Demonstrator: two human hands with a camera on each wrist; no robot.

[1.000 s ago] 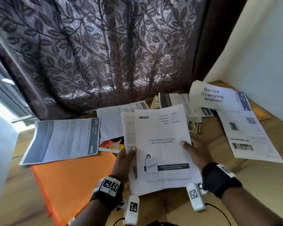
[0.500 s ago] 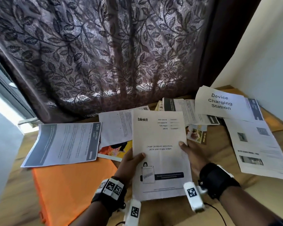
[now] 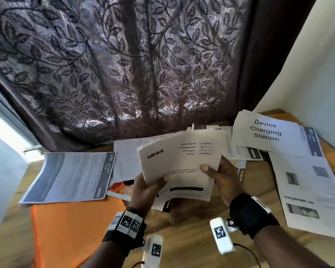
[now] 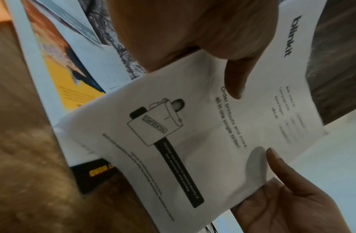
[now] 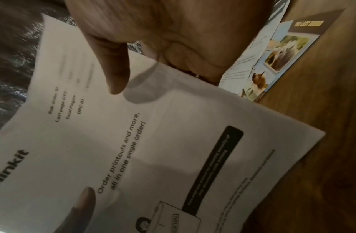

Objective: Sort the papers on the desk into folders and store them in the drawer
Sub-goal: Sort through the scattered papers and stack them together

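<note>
Gripping from both sides, the left hand (image 3: 143,190) and the right hand (image 3: 223,177) hold a small stack of white printed sheets headed "blinkit" (image 3: 180,161) above the wooden desk (image 3: 191,229). The left thumb is pressed on the top sheet near its lower left edge, with the fingers hidden beneath the stack; the right thumb is laid on the page near its right edge, and in the left wrist view the right hand's fingers (image 4: 276,160) are seen supporting the paper from the side. The stack is tilted and bowed, its top edge raised toward the curtain, and the lower sheets are fanned slightly below the top one.

A flat orange folder (image 3: 72,229) is lying on the desk just left of the left wrist, partly covered by a grey-bordered printed sheet marked "3791" (image 3: 70,176). Between that sheet and the held stack, a colourful orange-and-yellow flyer (image 3: 122,188) is tucked under other white papers. To the right, a white sheet reading "Device Charging Station" (image 3: 265,132) is resting on overlapping papers, and a white page with small photographs (image 3: 309,190) is spread nearer the desk's right edge. A photo leaflet with a dark brown title band (image 5: 282,52) is seen beyond the right hand. A dark leaf-patterned curtain (image 3: 124,64) is hung behind the desk, beside a pale wall (image 3: 307,64).
</note>
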